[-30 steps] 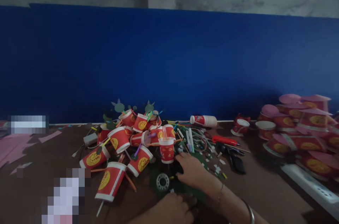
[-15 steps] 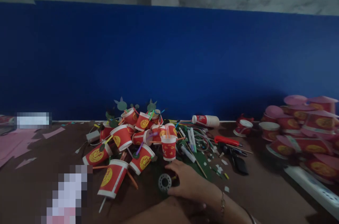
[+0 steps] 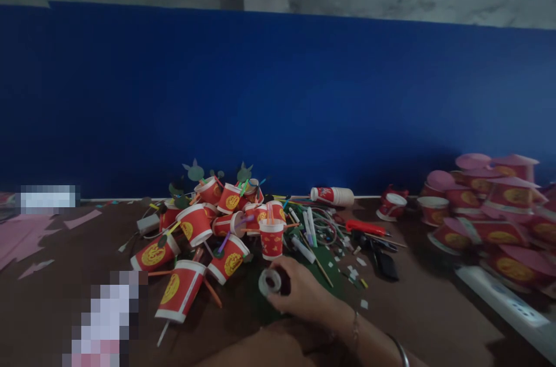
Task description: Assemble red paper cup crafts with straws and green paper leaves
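My right hand (image 3: 299, 292), with a bracelet at the wrist, grips a small roll of tape (image 3: 266, 283) between thumb and fingers. The roll is tilted, its ring side towards me, over a dark green sheet (image 3: 319, 271). Low at the bottom edge is my left hand (image 3: 264, 347), seen as a blurred stretch of skin; its fingers are hidden. Just beyond the roll stands an upright red paper cup (image 3: 272, 242) with orange straws. To the left lies a heap of red paper cups (image 3: 194, 225) with coloured straws and yellow emblems.
Markers (image 3: 310, 227), paper scraps (image 3: 354, 273), a red-handled tool (image 3: 367, 228) and a black object (image 3: 386, 263) lie right of the heap. Farther right are pink-topped cups (image 3: 506, 199) and a white power strip (image 3: 506, 303). Pink paper (image 3: 26, 237) lies left, before a blue wall panel (image 3: 278, 95).
The tape roll has turned and moved slightly up in my right hand's fingers, showing a different face. The whole view has shifted a little, so the things on the table appear farther left.
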`<state>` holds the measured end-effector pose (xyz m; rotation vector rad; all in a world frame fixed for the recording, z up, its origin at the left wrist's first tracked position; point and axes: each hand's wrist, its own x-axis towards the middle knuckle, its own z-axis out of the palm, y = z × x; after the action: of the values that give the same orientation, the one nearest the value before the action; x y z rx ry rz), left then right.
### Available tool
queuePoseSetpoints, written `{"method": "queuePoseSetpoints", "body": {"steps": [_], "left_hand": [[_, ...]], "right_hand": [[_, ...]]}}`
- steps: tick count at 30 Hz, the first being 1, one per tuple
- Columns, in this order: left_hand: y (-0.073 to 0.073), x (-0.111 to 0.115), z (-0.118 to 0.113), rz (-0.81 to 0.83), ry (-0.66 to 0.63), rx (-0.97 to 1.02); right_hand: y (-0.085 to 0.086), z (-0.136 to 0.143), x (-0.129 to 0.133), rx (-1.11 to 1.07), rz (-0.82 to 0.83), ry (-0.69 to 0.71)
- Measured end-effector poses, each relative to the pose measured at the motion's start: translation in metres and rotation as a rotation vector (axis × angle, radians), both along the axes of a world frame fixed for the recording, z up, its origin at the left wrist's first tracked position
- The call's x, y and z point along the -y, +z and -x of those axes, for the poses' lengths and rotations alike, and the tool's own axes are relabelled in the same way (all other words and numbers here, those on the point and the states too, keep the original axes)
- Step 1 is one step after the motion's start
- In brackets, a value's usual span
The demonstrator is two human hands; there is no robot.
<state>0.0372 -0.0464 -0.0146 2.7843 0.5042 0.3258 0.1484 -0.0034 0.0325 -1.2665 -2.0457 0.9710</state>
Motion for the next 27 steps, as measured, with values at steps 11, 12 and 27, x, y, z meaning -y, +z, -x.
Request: {"method": "queuePoseSetpoints", "body": {"steps": [11,12,27], "left_hand": [[0.019,-0.007,0.039,-0.105,0.073,-0.118],[0.018,-0.007,0.041,-0.114,0.134,-0.122],[0.048,-0.035,0.007,-0.085,0.584,-0.497]], "right_hand": [[-0.019,-0.049,-0.021,-0.834,0.294,-0.407],[-0.022,-0.048,-0.02,-0.815,0.27,-0.43],[-0.032,-0.045,-0.016,-0.675,0.15,-0.413]]}}
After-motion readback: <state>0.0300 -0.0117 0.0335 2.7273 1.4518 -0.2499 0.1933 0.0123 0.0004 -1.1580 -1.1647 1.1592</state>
